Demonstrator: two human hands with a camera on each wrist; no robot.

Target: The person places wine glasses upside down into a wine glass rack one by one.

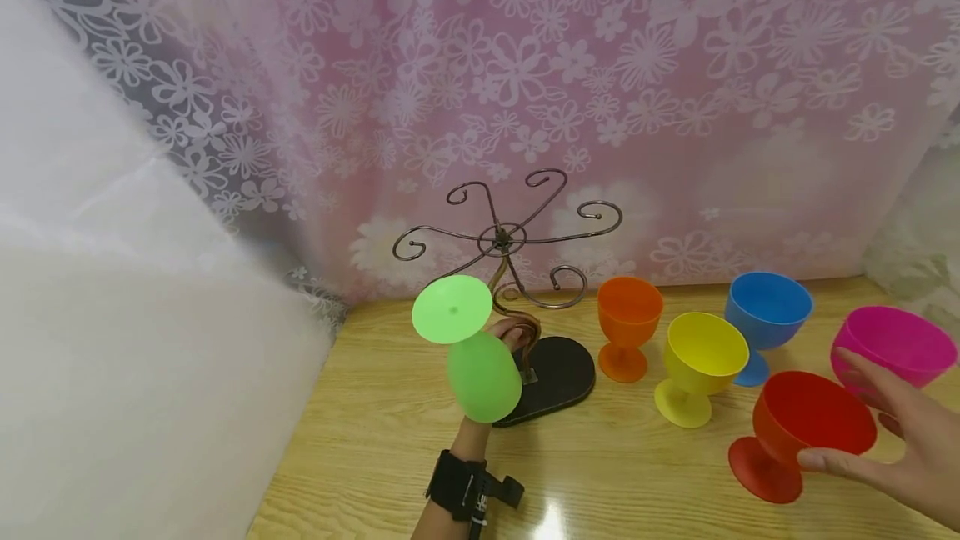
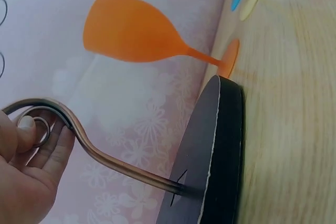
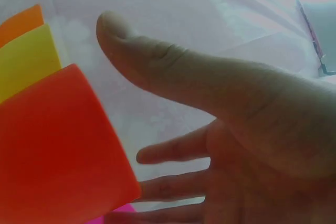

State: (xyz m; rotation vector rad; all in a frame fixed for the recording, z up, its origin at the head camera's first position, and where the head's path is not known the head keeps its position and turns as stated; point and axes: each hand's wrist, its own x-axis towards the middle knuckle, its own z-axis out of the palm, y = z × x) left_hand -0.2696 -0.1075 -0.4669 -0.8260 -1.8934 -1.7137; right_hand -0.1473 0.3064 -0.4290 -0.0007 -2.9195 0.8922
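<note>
Stand (image 1: 529,322) near desk's (image 1: 360,423) back edge, toward left corner; left hand (image 2: 31,182) grips it, fingers curled at stem (image 2: 126,168). Green cup (image 1: 483,377) upside down, stand's front left. Right hand (image 1: 915,440) spread about red cup's (image 1: 810,419) mouth; contact unclear. Orange (image 1: 630,311), yellow cups (image 1: 701,357) between stand and red; blue (image 1: 768,311) behind yellow; pink (image 1: 892,344) toward right edge. Marks on left wrist strap (image 1: 453,486) too small to read.
</note>
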